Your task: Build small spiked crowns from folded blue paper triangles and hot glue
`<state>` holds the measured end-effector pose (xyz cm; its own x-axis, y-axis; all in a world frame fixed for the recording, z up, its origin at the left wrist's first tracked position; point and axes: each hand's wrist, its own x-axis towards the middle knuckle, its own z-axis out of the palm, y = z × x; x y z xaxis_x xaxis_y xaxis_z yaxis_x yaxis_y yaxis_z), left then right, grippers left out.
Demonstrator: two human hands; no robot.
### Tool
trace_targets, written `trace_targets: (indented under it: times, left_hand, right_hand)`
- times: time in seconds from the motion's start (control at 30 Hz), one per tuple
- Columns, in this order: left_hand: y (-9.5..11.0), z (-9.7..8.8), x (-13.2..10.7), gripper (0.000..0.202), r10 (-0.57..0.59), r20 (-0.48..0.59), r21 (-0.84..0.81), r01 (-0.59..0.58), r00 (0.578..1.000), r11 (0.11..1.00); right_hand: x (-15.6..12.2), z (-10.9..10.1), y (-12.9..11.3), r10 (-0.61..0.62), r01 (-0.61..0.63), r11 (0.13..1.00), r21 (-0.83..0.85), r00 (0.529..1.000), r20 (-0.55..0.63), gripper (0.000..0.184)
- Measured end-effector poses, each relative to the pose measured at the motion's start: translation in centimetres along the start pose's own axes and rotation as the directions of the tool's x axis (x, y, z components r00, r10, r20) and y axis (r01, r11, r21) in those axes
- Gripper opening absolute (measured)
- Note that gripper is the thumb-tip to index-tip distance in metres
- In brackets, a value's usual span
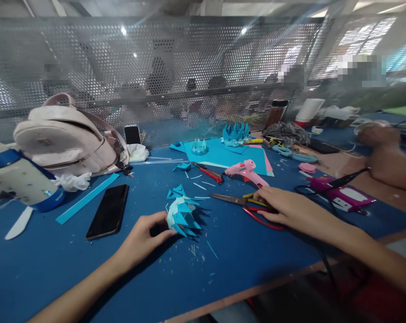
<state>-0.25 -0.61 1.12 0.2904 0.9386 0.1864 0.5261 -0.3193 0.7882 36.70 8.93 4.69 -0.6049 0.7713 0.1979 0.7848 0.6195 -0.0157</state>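
My left hand [149,233] pinches the left edge of a small spiky ring of folded blue paper [184,217] standing on the table. A small folded blue paper piece [178,192] sits just behind the ring. To the right, my right hand [275,204] is closed around the red and yellow handles of a pair of scissors [228,198], whose blades point left toward the paper. Behind the scissors lies a pink glue gun [245,170]. A red-handled cutting tool [209,173] rests left of it, among thin paper strips.
Blue sheets [216,159] at the back carry a pale paper ring [199,146] and a larger blue one [236,134]. A phone [108,211], backpack [71,143] and bottle [24,177] stand left. A purple device [342,193] and another person's arm [388,157] are right.
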Motion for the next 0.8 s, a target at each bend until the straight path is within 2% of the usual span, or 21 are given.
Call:
trace_targets:
  times: [0.1, 0.3, 0.5, 0.63, 0.8]
  left_hand:
    - [-0.1, 0.0, 0.0, 0.023, 0.010, 0.009, 0.034, -0.011, 1.000, 0.999]
    - [-0.3, 0.1, 0.0, 0.022, 0.044, 0.001, 0.057, -0.044, 0.999, 0.997]
    - [-0.1, 0.1, -0.1, 0.015, 0.107, 0.005, 0.065, -0.107, 0.994, 0.992]
    - [-0.1, 0.1, -0.1, 0.012, 0.126, 0.001, 0.073, -0.126, 0.992, 0.989]
    - [-0.2, 0.1, -0.2, 0.017, 0.122, 0.015, 0.089, -0.123, 0.992, 0.988]
  right_hand:
    - [-0.4, -0.9, -0.6, 0.019, -0.036, 0.994, 0.103, 0.986, 0.163, 0.018]
    - [-2.2, -2.0, -1.4, -0.002, -0.049, 0.954, 0.295, 0.985, 0.170, 0.027]
    - [-2.4, -2.7, -3.4, -0.105, -0.023, 0.918, 0.396, 0.948, 0.300, 0.029]
    - [-1.5, -2.1, -4.9, -0.121, 0.008, 0.914, 0.406, 0.960, 0.253, 0.035]
    - [-0.9, -0.4, -6.0, -0.183, 0.128, 0.944, 0.304, 0.970, 0.161, 0.033]
